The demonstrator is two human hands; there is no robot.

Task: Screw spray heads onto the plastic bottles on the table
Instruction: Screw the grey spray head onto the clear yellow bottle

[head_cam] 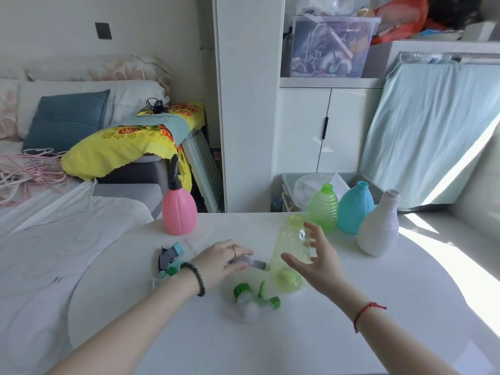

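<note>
**Five bottles on a glossy white tabletop, one capped**

Nearest the camera, two bare forearms reach over the smooth white tabletop (189,342) from its near edge. The left hand (220,262), with a dark bead bracelet at the wrist and a ring on one finger, lies palm down with its fingers curled over a grey spray head (254,263), pressing it against the surface. The right hand (318,259), a red string at its wrist, is spread wide, fingers apart and gripping nothing, just beside a pale yellow-green translucent bottle (290,255) that stands upright and uncapped near the tabletop's middle.

Just in front of that bottle lies a small heap of clear spray parts with green ribbed collars (253,299). Left of the left hand rests a cluster of grey and teal spray heads (170,257); their exact number cannot be told.

Five plastic bottles stand in all. Toward the far edge: a smooth pink bottle (179,212) with a black spray head (174,173) screwed on, a ribbed green translucent bottle (323,208), an opaque blue bottle (354,208) and an opaque white bottle (380,226), these three open-necked and close together at the far right.
</note>
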